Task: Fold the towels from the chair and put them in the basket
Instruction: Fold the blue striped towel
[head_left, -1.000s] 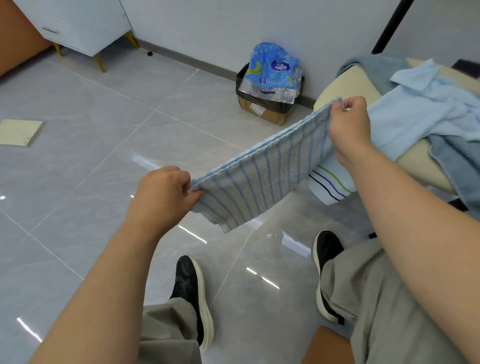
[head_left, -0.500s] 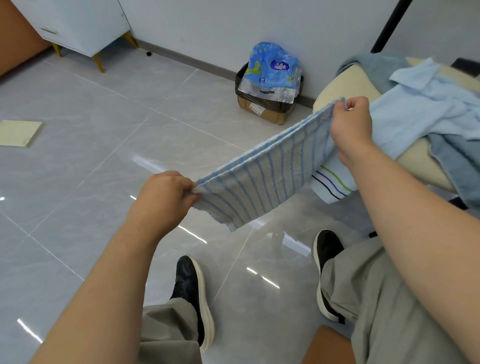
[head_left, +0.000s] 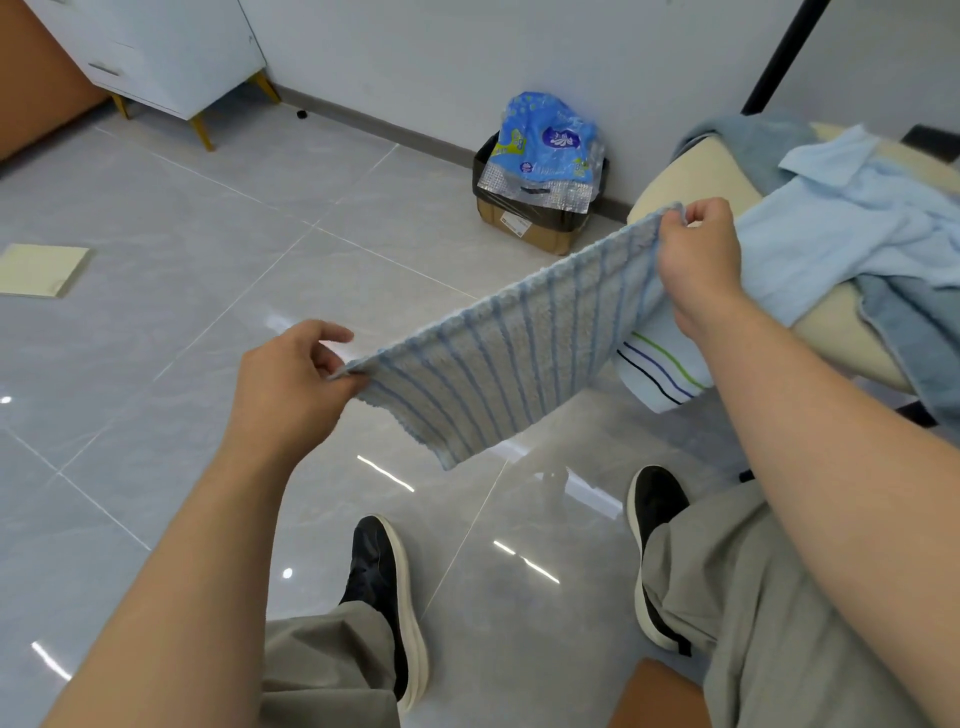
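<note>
The striped towel (head_left: 498, 358) is pinched taut by right hand (head_left: 698, 260) and left hand (head_left: 291, 379); the left grip is now loosened, likely for folding.

The chair (head_left: 693, 182) and its towels (head_left: 831, 234) run off the right edge.

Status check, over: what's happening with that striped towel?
Left hand pinches one end of striped towel, right hand grips the other. Towel stretched out in midair. More towels on chair; nothing blocking.
</note>
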